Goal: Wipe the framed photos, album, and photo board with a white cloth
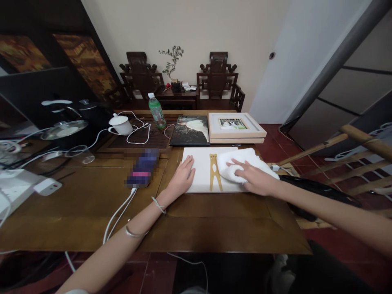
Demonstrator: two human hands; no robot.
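Note:
A white canvas picture (200, 169) with a gold giraffe-like figure lies flat on the wooden table (92, 212). My left hand (181, 179) rests flat on its left edge, fingers stretched out. My right hand (252, 175) presses down on a white towel (239, 161) that lies over the canvas's right part, fingers laid over the cloth.
Behind the canvas lie a dark picture (190, 130) and a light wooden frame (235, 127). A phone (142, 168) on a white cable, a white teacup (120, 124), a green bottle (157, 111) and a kettle (65, 126) stand to the left. Two carved chairs stand at the wall.

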